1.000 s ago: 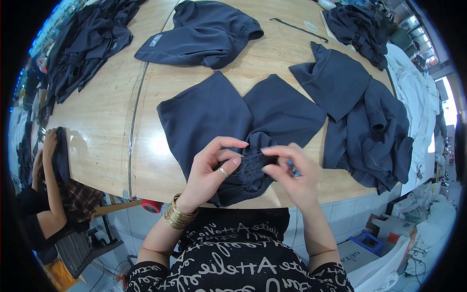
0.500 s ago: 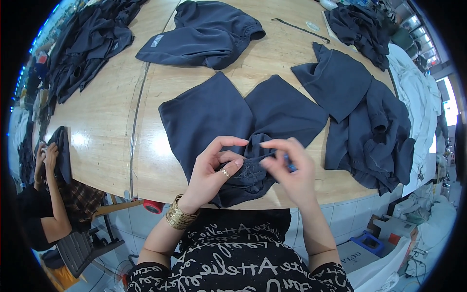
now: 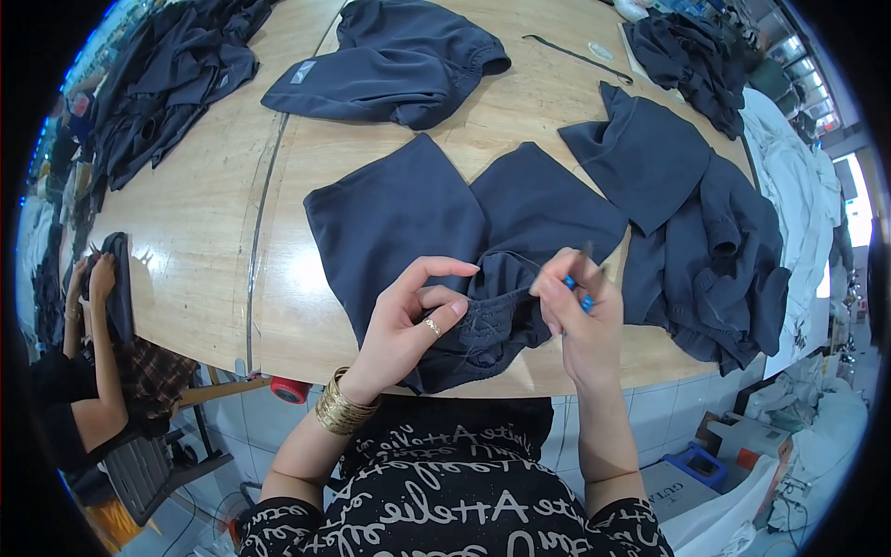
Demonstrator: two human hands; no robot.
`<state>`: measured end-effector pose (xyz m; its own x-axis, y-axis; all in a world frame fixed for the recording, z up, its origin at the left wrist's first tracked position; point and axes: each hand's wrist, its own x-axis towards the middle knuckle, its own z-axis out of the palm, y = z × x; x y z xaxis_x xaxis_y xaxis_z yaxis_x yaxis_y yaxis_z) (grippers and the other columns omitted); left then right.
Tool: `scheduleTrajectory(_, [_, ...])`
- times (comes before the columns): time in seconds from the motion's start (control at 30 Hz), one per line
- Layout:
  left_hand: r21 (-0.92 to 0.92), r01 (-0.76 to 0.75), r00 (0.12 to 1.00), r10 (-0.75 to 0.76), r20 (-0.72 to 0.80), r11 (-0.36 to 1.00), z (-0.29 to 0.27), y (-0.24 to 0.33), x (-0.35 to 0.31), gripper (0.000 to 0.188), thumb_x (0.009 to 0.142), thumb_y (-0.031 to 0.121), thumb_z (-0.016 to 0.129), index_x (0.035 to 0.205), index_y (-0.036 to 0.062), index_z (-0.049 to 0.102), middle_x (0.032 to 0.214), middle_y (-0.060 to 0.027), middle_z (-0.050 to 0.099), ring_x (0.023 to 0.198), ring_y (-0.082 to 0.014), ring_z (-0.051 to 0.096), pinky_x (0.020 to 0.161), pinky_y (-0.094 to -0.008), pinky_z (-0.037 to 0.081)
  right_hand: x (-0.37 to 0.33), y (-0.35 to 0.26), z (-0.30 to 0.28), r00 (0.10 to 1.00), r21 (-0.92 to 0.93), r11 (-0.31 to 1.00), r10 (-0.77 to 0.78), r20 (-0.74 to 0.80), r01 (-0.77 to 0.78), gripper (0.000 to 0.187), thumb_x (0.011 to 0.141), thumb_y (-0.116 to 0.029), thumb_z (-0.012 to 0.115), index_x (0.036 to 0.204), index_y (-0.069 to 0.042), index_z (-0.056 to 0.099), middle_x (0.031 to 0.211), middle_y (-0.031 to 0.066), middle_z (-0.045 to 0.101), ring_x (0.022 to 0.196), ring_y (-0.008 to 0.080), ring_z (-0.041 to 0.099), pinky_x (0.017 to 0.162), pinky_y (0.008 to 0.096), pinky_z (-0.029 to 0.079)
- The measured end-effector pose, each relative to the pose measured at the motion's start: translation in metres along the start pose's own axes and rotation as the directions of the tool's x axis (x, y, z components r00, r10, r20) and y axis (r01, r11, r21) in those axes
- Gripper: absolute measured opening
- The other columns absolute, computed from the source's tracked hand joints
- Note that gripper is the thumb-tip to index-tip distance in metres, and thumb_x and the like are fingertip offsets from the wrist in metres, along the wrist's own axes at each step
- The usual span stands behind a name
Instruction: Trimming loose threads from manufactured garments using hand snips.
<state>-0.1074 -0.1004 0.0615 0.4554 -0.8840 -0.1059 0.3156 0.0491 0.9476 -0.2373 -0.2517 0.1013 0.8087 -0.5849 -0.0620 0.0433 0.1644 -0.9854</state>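
While the dark navy shorts (image 3: 464, 223) lie spread on the wooden bench (image 3: 204, 232), both hands work at the gathered waistband nearest the person. The left hand (image 3: 413, 325) pinches a fold of that waistband between thumb and bent fingers, with the forefinger stretched out above it; a ring sits on one finger and a stack of gold bangles (image 3: 342, 408) circles the wrist. The right hand (image 3: 580, 311) is closed around a small thread snipper with a blue handle (image 3: 580, 292), its dark tip poking up past the fingers, and the thumb presses against the cloth just beside the left hand's fingertips. The shorts are plain and matte, the two legs fanning away from the hands, the waistband bunched and puckered at the bench's near edge.

Beyond the right hand, a heap of the same dark garments (image 3: 705, 232) lies near. Beyond the left hand, well apart, rests another folded navy garment (image 3: 390, 65), and farther off to that side a second dark pile (image 3: 167, 74). Off past the left hand, beside the bench, another person (image 3: 88, 371) holds a dark piece of cloth.
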Motion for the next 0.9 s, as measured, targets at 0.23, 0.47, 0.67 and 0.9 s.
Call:
scheduleTrajectory(0.23, [-0.009,-0.011,1.000,0.010,-0.014,1.000,0.002,0.001,0.000,0.033,0.092,-0.001,0.054,0.125,0.0011,0.047,0.090,-0.0037,0.064,0.086,-0.0031,0.057,0.078,-0.0183,0.044,-0.004,0.008,-0.008,0.894,-0.311,0.869,-0.265,0.361,0.384,0.032,0.076,-0.010,0.074,0.106,-0.003,0.064,0.081,0.0033,0.056,0.069,0.0105,0.054,0.053,0.0205,0.039])
scheduleTrajectory(0.47, [-0.111,-0.007,1.000,0.006,-0.009,0.994,0.008,-0.001,0.002,0.039,0.091,-0.006,0.051,0.128,0.0018,0.044,0.104,-0.0097,0.066,0.095,-0.0068,0.059,0.083,-0.0196,0.045,-0.021,0.064,0.016,0.791,-0.736,0.487,-0.602,0.107,0.470,0.043,0.061,0.011,0.066,0.102,-0.005,0.066,0.081,0.0058,0.052,0.065,0.0161,0.057,0.050,0.0278,0.048])
scheduleTrajectory(0.67, [-0.005,-0.041,0.999,0.041,-0.026,0.999,0.008,-0.004,0.000,0.041,0.089,-0.010,0.052,0.128,0.0016,0.043,0.108,-0.0119,0.065,0.098,-0.0090,0.060,0.087,-0.0215,0.046,-0.021,0.039,0.012,0.961,-0.534,0.806,-0.273,0.048,0.256,0.019,0.072,0.005,0.069,0.088,-0.002,0.063,0.079,0.0050,0.055,0.066,0.0138,0.057,0.057,0.0261,0.046])
scheduleTrajectory(0.9, [-0.041,-0.031,0.997,0.027,-0.075,0.999,0.005,-0.003,0.002,0.040,0.089,-0.009,0.052,0.127,0.0010,0.044,0.105,-0.0116,0.066,0.097,-0.0085,0.060,0.085,-0.0208,0.046,-0.031,-0.001,-0.016,0.445,-0.326,0.943,0.266,0.855,0.062,0.013,0.081,-0.007,0.069,0.094,-0.004,0.068,0.090,0.0036,0.071,0.080,0.0134,0.067,0.069,0.0233,0.051])
